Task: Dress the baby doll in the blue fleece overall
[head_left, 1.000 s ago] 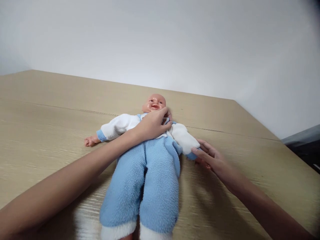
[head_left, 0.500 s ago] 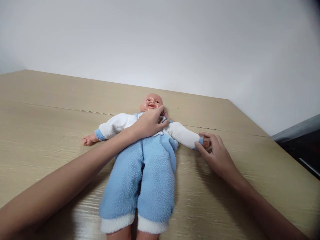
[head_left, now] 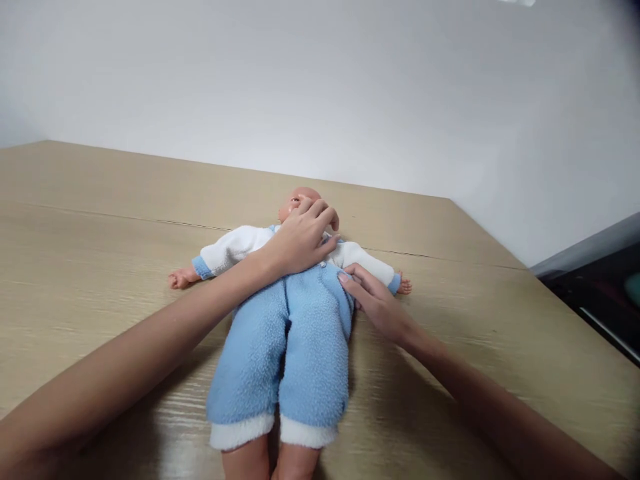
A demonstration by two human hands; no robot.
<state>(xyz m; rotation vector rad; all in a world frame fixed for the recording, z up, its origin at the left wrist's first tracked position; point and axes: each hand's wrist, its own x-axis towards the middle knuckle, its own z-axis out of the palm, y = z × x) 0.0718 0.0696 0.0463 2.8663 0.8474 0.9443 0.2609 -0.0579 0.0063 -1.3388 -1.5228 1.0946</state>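
Note:
A baby doll (head_left: 315, 333) lies on its back with its arms spread and its bare legs toward me. It wears blue fleece trousers with white cuffs and a white top with blue sleeve ends. My left hand (head_left: 305, 237) rests across the doll's chest and neck, its fingers apart, bent and raised over the lower face, hiding the mouth. At the doll's side, under its arm on the right of the view, my right hand (head_left: 375, 300) has thumb and fingers closed on the edge of the blue clothing (head_left: 340, 287). Some of those fingertips are hidden.
The doll lies on a light wooden table (head_left: 100, 267) with a thin seam running across it. A pale wall (head_left: 300, 87) stands behind. Beyond the table's right edge is a dark, glossy object (head_left: 590, 287) that I cannot identify.
My right hand has left the doll's hand and moved left to its side. The fingers of my left hand have lifted over the doll's face.

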